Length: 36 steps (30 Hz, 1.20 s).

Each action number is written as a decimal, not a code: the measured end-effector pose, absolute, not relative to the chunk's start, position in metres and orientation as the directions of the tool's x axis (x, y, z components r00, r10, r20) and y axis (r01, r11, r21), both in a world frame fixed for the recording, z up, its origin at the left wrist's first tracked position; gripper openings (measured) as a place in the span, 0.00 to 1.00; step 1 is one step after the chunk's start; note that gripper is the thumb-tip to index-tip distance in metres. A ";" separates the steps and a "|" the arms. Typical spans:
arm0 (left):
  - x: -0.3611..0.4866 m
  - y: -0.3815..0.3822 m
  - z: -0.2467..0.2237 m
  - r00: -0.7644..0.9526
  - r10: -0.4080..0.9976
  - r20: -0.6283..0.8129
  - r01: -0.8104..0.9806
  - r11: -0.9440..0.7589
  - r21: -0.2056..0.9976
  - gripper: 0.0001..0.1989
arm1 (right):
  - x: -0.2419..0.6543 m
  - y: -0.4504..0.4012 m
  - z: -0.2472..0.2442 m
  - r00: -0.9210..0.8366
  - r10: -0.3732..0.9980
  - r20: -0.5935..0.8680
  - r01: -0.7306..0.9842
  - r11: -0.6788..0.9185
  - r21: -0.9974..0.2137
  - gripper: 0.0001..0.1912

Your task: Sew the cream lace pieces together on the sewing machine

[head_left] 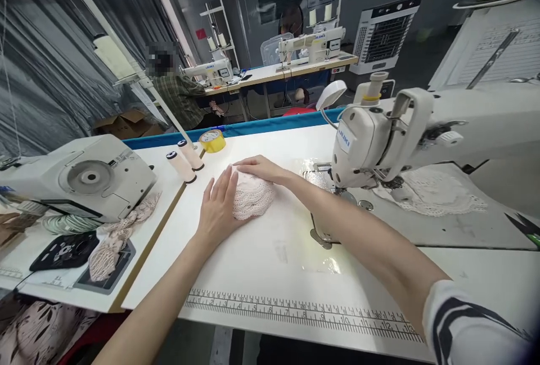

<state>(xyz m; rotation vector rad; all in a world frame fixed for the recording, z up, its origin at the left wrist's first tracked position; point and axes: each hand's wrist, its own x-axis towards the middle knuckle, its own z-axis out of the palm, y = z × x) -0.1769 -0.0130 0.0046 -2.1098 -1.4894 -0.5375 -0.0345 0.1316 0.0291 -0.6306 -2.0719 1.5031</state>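
A small stack of pale pink lace pieces point(253, 195) lies on the white sewing table point(253, 258). My left hand point(218, 207) rests against its left side, fingers stretched out and pointing away from me, with the thumb along the near edge. My right hand point(261, 169) lies over the far edge of the stack, its fingers extended to the left and close to the left fingertips. To the right stands a white sewing machine point(358, 134), its needle area beyond my right forearm. More white lace point(439, 190) lies under the machine's arm.
Two thread spools point(181, 166) and a yellow tape roll point(212, 140) stand at the back left. Another machine point(93, 176), a black device point(64, 251) and loose lace point(105, 252) occupy the left table. A ruler strip point(295, 314) lines the front edge. A person point(181, 98) sits beyond.
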 end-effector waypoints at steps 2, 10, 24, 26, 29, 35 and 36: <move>-0.176 -0.014 0.006 0.307 0.781 0.543 0.950 -0.288 -0.123 0.50 | -0.034 0.130 0.026 -0.767 0.620 0.166 0.061 0.328 -0.943 0.13; -0.180 -0.014 0.004 0.333 0.818 0.469 0.936 -0.345 -0.064 0.48 | -0.023 0.121 0.036 -0.656 0.726 0.206 0.147 0.390 -0.909 0.08; -0.136 -0.030 0.034 0.568 0.536 0.624 0.788 -0.574 -0.224 0.35 | 0.249 -0.005 0.026 -0.406 0.856 0.320 0.743 0.513 -0.431 0.09; -0.113 -0.026 0.034 0.730 0.414 0.543 0.640 -0.693 -0.332 0.38 | 0.277 0.011 0.026 -0.248 0.915 0.317 0.820 0.373 -0.434 0.08; -0.062 -0.021 0.027 0.833 0.288 0.472 0.465 -0.828 -0.315 0.34 | 0.294 0.032 0.024 -0.151 0.952 0.267 0.850 0.263 -0.457 0.07; 0.043 -0.007 0.016 0.847 0.298 0.440 0.373 -0.923 -0.092 0.21 | 0.301 0.044 0.026 -0.107 0.961 0.255 0.816 0.231 -0.530 0.04; 0.057 -0.001 0.015 0.846 0.313 0.431 0.375 -0.925 -0.066 0.20 | 0.303 0.045 0.028 -0.094 0.962 0.258 0.803 0.226 -0.552 0.05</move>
